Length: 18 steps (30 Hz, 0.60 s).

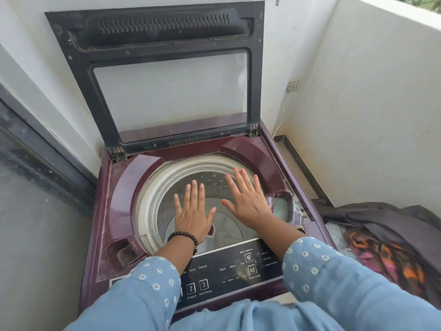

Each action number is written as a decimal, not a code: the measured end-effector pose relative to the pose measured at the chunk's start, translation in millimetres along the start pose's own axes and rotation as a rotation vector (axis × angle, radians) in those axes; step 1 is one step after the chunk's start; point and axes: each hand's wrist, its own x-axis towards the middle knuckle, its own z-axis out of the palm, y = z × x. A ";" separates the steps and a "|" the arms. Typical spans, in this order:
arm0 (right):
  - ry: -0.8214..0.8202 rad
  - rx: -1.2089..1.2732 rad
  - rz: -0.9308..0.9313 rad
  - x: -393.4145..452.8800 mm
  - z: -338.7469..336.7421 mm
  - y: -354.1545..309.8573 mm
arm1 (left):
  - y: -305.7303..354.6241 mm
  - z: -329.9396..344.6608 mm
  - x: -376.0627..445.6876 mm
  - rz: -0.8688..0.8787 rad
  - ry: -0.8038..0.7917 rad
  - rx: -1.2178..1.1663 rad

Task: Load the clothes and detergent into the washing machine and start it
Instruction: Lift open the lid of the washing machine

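A maroon top-loading washing machine (114, 199) stands in front of me with its dark-framed glass lid (167, 91) raised against the wall. The steel drum (214, 185) shows no clothes in the part I can see. My left hand (192, 216) and my right hand (247, 199) hover flat over the drum mouth, fingers spread, holding nothing. A pile of clothes (386, 242), dark grey on top with orange and pink patterned cloth beneath, lies to the right of the machine. The black control panel (229, 271) runs along the front edge. I see no detergent container.
A detergent compartment (282, 206) sits at the machine's right rim, another recess (121, 249) at the left front. White walls close in behind and to the right, with a socket (293, 85) and a cord. A dark door frame (35, 149) runs along the left.
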 end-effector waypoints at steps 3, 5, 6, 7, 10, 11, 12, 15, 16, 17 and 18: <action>0.001 -0.007 0.009 -0.2 -0.6 0.5 | 3.7 1.5 1.0 0.047 -0.016 -0.009; 0.005 -0.005 0.009 -1.1 -1.6 0.5 | 6.7 2.1 1.0 0.077 -0.019 -0.007; 0.005 -0.003 0.011 -1.4 -2.3 0.3 | 7.7 2.1 0.5 0.081 -0.025 -0.002; 0.006 -0.002 0.013 -1.2 -3.0 0.1 | 7.3 2.6 0.1 0.079 -0.027 0.001; 0.010 0.014 0.024 -1.5 -4.8 0.0 | 5.3 1.8 -1.2 0.063 -0.020 0.002; 0.009 0.027 0.028 -1.4 -5.2 -0.1 | 4.8 1.6 -1.3 0.063 -0.019 0.005; 0.008 0.041 0.031 -1.5 -5.6 -0.5 | 4.3 1.3 -1.9 0.062 -0.018 0.009; 0.018 0.076 0.033 -2.8 -9.3 -0.2 | 5.0 -0.8 -2.4 0.059 -0.009 0.046; 0.025 0.087 0.027 -3.2 -10.6 0.4 | 5.6 -2.5 -2.1 0.053 0.000 0.053; 0.032 0.089 0.016 -3.6 -11.7 0.9 | 5.9 -3.9 -2.1 0.043 0.009 0.050; 0.038 0.082 0.001 -4.6 -12.6 3.1 | 8.4 -6.2 -2.1 0.029 0.016 0.045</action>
